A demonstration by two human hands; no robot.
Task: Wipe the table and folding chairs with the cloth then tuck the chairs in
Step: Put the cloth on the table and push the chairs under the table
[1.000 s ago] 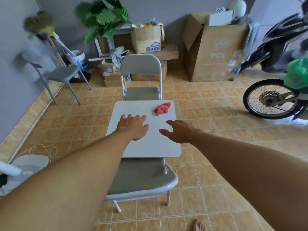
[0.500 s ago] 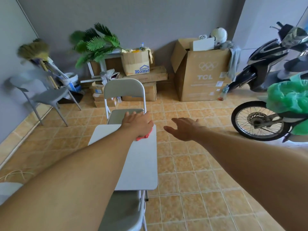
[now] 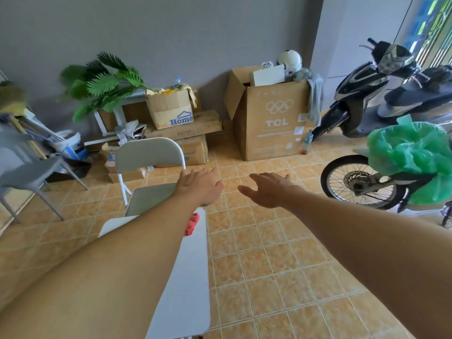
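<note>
1. The red cloth (image 3: 192, 223) lies crumpled on the white table (image 3: 186, 289) near its far right corner, partly hidden behind the person's left forearm.
2. The left hand (image 3: 199, 184) reaches past the table's far end, over the seat edge of the grey folding chair (image 3: 149, 155). Its fingers are straight and it holds nothing.
3. The right hand (image 3: 269, 189) is stretched out above the floor tiles to the right of the table, with its fingers loosely spread and nothing in it.
4. The folding chair stands open at the table's far end, its seat towards the table.
5. A TCL box (image 3: 271, 123), a Home box (image 3: 171, 111) and a plant (image 3: 105, 81) stand along the grey wall.
6. A motorcycle wheel (image 3: 359, 182) and a green plastic bag (image 3: 411, 152) are on the right.
</note>
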